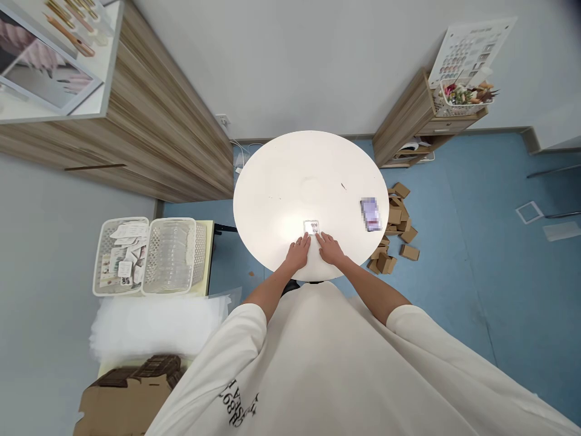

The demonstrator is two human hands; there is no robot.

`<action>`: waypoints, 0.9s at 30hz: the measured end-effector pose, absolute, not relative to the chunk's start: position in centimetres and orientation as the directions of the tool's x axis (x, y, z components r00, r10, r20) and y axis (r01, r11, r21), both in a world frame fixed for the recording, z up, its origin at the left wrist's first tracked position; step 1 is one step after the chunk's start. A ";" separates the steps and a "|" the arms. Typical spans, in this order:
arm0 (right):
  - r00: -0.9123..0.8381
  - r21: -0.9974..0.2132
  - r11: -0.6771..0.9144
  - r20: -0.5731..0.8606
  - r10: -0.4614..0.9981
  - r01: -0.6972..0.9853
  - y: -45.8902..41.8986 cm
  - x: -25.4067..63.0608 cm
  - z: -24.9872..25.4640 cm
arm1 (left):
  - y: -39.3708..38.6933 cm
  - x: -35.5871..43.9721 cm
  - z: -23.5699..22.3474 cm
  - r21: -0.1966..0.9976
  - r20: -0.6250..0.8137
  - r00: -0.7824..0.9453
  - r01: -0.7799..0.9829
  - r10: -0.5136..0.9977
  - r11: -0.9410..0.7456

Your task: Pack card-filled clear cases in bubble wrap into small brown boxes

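A small square piece (311, 227), whitish with a clear-looking rim and dark printed marks, lies on the round white table (295, 163) near its front. It could be a card or a flat clear case; it is too small to tell. My left hand (298, 251) rests at its lower left corner, fingers stretched out on the table. From the other side my right hand (330, 248) reaches its lower right corner with fingertips, the index finger extended. Neither hand is wrapped round the piece.
A blurred purple phone-like object (371, 214) lies at the table's right. Small cardboard boxes (394, 215) are heaped on the floor beyond it. At left stand white baskets (146, 242) with papers and clear plastic containers, and a stack of white sheets (158, 324).
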State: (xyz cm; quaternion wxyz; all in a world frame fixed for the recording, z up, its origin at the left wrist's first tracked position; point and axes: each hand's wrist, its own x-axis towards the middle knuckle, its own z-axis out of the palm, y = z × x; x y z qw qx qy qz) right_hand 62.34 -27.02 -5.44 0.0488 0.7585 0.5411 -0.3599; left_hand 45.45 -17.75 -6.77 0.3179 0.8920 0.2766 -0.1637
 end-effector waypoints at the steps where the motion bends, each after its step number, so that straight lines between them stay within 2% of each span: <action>1: 0.155 -0.313 -0.410 -0.602 0.783 0.857 -27.0 62.3 -5.4 | -17.8 45.5 -6.8 0.472 -0.471 0.792 0.599 0.390 -0.647; 10: 0.146 -0.289 -0.383 -0.599 0.787 0.878 -27.2 62.1 -5.8 | -18.1 45.8 -6.9 0.426 -0.508 0.768 0.618 0.391 -0.661; 27: 0.107 -0.306 -0.368 -0.625 0.773 0.878 -24.7 61.5 -5.7 | -16.7 45.5 -6.4 0.464 -0.503 0.748 0.656 0.432 -0.596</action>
